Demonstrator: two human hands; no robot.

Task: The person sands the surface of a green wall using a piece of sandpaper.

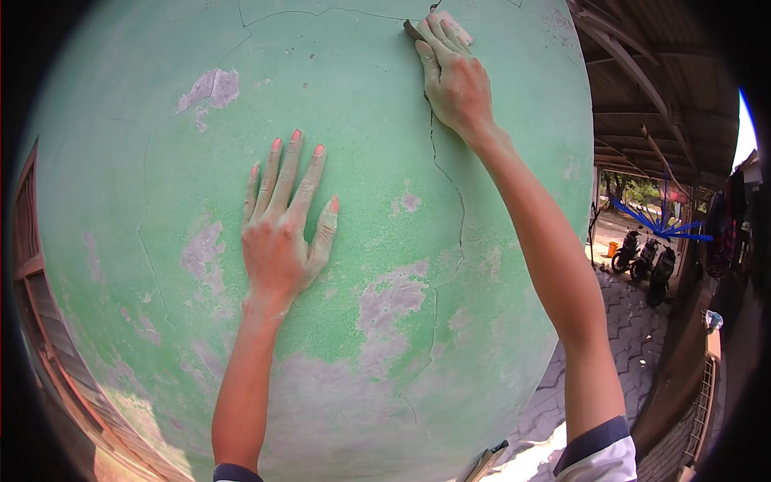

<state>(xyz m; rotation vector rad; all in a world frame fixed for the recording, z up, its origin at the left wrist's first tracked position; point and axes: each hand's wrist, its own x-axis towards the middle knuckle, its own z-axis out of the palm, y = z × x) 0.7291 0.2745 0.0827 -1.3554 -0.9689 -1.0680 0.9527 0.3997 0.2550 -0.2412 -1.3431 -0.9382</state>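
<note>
A green painted wall [369, 169] fills most of the view, with a dark crack [459, 205] running down it and grey bare patches where paint is gone. My left hand [281, 233] lies flat on the wall, fingers spread and dusted pale, holding nothing. Higher up on the right, my right hand [458, 80] presses a piece of sandpaper [459, 29] against the wall, over the upper part of the crack. The sheet's pale back shows beside the fingers, and a dark curled edge sticks out near the thumb. My palm and fingers hide its middle.
A wooden frame with slats [40, 297] stands at the left edge. Beyond the wall on the right are parked motorbikes [642, 257], a blue hammock [662, 225], grey paving [618, 329] and a roof [658, 80] on beams. A wooden item [487, 463] sits at the wall's foot.
</note>
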